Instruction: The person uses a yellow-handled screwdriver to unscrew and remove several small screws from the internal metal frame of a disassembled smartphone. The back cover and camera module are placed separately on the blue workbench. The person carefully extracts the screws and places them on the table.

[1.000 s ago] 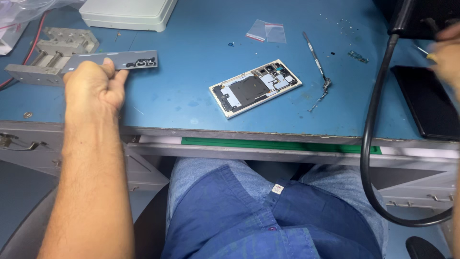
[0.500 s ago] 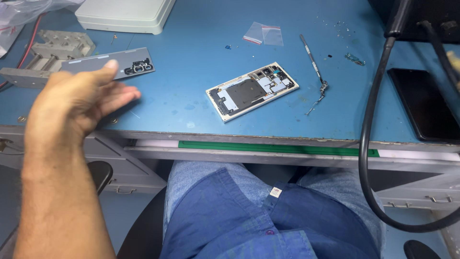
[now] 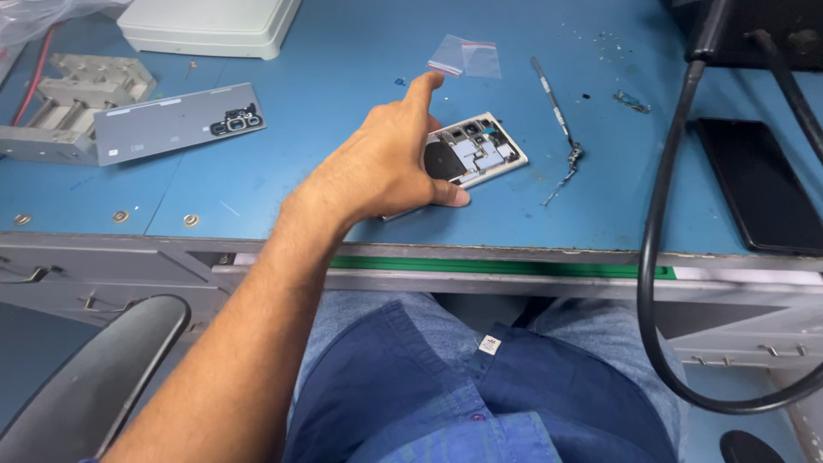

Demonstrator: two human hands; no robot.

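Observation:
My left hand [image 3: 377, 167] reaches across the blue worktop [image 3: 343, 77] and hovers over the left half of an opened phone [image 3: 480, 150]. The phone is white-framed and lies back-up, with its black coil and circuit boards exposed. My thumb rests against its near edge, my index finger points outward and the other fingers are spread. I cannot tell whether the fingers grip the phone. The phone's grey back cover [image 3: 176, 124], with camera rings, lies flat at the left, apart from my hand. My right hand is out of sight.
A grey metal fixture [image 3: 60, 103] and a white box [image 3: 210, 26] sit at the back left. A small clear bag [image 3: 467, 56] and a thin metal pry tool [image 3: 553, 107] lie beyond the phone. A black glass panel [image 3: 759, 184] and thick black cable [image 3: 656, 257] are at the right.
My left hand has left the grey back cover at the left and swung right, over the opened phone. The cover stays where it was laid.

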